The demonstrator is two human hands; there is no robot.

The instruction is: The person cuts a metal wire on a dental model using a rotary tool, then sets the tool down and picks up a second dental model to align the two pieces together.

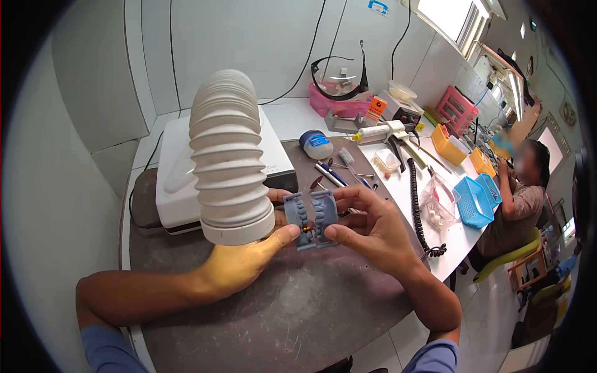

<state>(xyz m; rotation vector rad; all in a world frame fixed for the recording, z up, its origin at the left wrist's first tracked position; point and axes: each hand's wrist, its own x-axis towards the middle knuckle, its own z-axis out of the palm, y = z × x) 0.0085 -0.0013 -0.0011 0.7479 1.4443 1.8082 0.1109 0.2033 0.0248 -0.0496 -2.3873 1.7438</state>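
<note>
A grey-blue dental model [323,211] is held up over the dark work mat, its two arches spread apart with the rows of teeth showing. One tooth on the left arch is gold-coloured, like a crown [307,228]. My left hand [249,261] grips the left half, thumb on its lower edge; the white hose hides part of the fingers. My right hand [376,230] holds the right half, with the thumb in front and the fingers behind.
A ribbed white suction hose [227,155] rises from a white machine [180,186] at left. Behind the model lie a blue-lidded jar [316,145], a brush [346,155] and pens. Safety glasses [341,78], a coiled cord [416,205] and a blue basket [474,202] stand beyond. A co-worker [519,193] sits at right.
</note>
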